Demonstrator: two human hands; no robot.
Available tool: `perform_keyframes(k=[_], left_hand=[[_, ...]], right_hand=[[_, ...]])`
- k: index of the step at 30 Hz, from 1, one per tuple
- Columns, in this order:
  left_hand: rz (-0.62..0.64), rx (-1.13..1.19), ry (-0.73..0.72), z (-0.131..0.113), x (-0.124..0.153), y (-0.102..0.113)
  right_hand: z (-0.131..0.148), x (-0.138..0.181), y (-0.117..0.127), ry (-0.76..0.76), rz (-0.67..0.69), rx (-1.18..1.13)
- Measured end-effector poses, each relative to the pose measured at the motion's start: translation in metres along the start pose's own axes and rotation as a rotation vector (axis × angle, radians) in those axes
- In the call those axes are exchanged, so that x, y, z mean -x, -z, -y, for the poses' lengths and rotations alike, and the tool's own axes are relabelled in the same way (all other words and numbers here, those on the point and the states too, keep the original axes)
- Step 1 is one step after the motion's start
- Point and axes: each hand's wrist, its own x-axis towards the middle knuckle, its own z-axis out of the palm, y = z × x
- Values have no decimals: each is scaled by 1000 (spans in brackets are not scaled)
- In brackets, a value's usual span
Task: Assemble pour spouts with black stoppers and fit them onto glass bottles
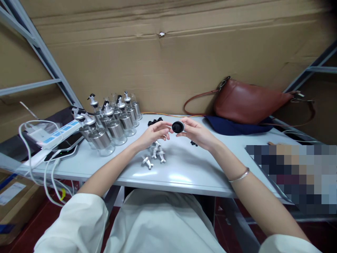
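Above the middle of the table, my right hand (198,133) grips a bottle pourer (178,127) between thumb and fingers; its round black stopper end faces me, with a silvery rim around it. My left hand (156,135) is just left of the pourer, fingers apart and curved, the fingertips close to the black end; whether they touch it I cannot tell. Below the left hand lie several loose silver pourer tops (155,151). Small black parts (155,121) sit behind that hand, and a few more black pieces (194,143) lie under my right hand.
Several glass bottles (116,130) with steel bands, many with pourers fitted, stand at the left. Beside them are a power strip (59,135) and white cables (44,175). A brown bag (244,102) lies on dark blue cloth (231,127) at back right. Cardboard (147,70) walls the back.
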Motion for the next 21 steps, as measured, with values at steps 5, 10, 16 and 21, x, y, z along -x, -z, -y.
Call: perform_keyframes(k=[5,10,16,21], left_hand=[[7,-28,11,1,1,0],[-28,13,16,0,1,0],[-21,81,39,1,0,1],[-26,110,42,0,1,0]], right_hand=[[-2,0,1,-77,62,15],[-6,-1,2,-48,11,106],[-8,-2,0,-6,-21,149],[-6,-2,-1,2,-29,191]])
